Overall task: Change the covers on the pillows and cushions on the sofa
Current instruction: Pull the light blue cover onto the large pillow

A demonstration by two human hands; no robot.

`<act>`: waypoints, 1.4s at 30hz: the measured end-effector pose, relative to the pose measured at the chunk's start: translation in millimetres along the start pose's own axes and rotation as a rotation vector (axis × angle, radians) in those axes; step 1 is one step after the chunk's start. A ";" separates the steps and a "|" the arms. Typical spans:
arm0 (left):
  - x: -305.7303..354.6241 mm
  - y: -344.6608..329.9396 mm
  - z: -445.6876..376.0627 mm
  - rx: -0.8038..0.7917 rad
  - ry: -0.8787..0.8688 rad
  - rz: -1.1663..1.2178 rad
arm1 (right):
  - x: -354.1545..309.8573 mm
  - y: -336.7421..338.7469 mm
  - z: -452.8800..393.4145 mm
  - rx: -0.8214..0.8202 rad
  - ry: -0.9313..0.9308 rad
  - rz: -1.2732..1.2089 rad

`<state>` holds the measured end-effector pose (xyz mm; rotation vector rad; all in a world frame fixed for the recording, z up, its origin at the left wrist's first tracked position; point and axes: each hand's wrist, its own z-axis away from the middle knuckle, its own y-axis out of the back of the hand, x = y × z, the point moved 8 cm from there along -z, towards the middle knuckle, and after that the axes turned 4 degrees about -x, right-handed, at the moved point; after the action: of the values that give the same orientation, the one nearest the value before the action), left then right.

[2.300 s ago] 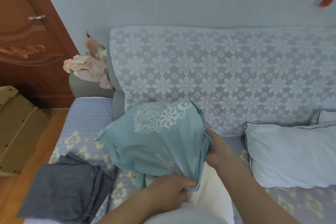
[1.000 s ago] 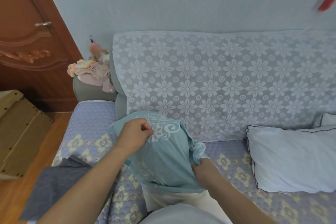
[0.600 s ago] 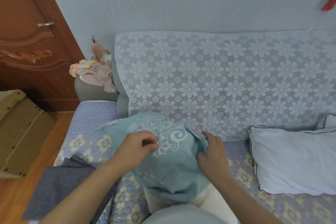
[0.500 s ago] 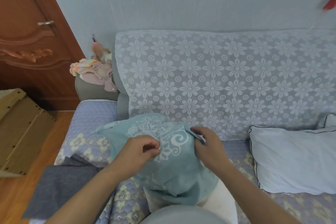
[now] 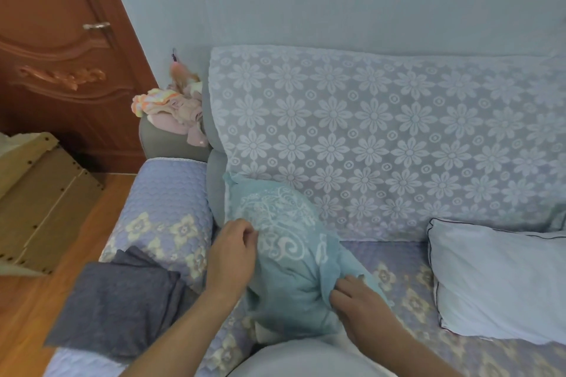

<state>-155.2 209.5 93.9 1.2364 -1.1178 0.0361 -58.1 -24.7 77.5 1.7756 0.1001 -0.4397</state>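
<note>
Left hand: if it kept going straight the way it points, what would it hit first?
Probably the teal pillow cover itself: the left hand already grips it. Beyond that, likely the lace-covered sofa back, though depth is hard to judge.

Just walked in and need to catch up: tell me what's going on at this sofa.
A person is fitting a teal printed pillow cover onto a white pillow propped at the left end of the sofa seat. The left hand grips the cover's left side; the right hand pinches its loose edge lower down. A bit of pillow shows at the bottom. A folded dark grey cloth lies to the left, a white pillow with dark piping to the right.
</note>
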 end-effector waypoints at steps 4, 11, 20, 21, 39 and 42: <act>13.4 -20.4 31.1 -0.053 0.004 0.293 | 14.1 15.7 -9.6 0.032 -0.135 -0.183; 17.5 -20.1 30.5 -0.087 -0.151 0.219 | 15.6 20.6 -5.7 0.130 -0.302 -0.382; 27.1 -2.7 25.9 -0.224 -0.031 0.265 | 76.5 33.2 -2.7 0.225 -0.893 -0.374; 24.9 0.2 24.3 -0.236 0.003 0.245 | 78.2 36.5 -2.9 0.233 -0.916 -0.357; 46.6 -47.7 47.7 -0.258 0.200 0.649 | 21.5 18.0 -41.1 0.060 -0.688 -0.463; 49.4 -52.0 57.8 -0.319 0.294 0.731 | 29.8 28.1 -44.6 0.192 -0.822 -0.599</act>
<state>-138.3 119.5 84.7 0.4737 -1.2038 0.5539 -11.5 5.7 101.3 1.5951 0.0019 -1.6180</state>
